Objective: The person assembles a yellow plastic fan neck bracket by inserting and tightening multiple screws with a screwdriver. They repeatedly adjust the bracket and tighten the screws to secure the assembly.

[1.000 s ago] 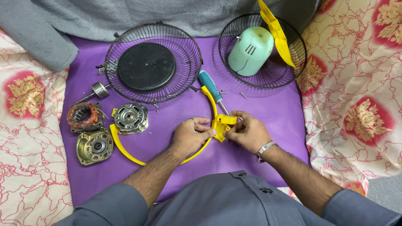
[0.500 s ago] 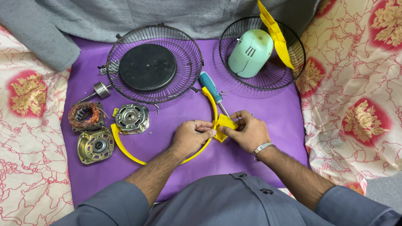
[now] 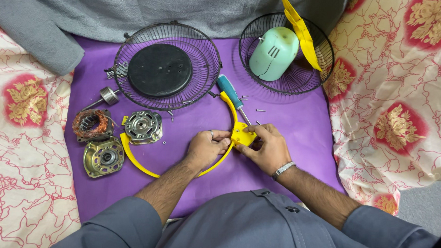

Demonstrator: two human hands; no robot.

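Both my hands meet at a yellow plastic ring that lies on a purple cloth. My left hand pinches the ring beside its small yellow clasp. My right hand grips that clasp from the right, fingers curled over it. A screwdriver with a teal handle lies just beyond my hands, its tip pointing at the clasp. A few small screws lie loose near it.
Two black wire fan guards sit at the back: the left guard with a black disc, the right guard holding a pale green motor cover and a yellow blade. Motor parts lie at left. Patterned fabric surrounds the cloth.
My right hand has slid down and closed over the yellow clasp, which now sits lower against the ring. My left hand has kept its pinch.
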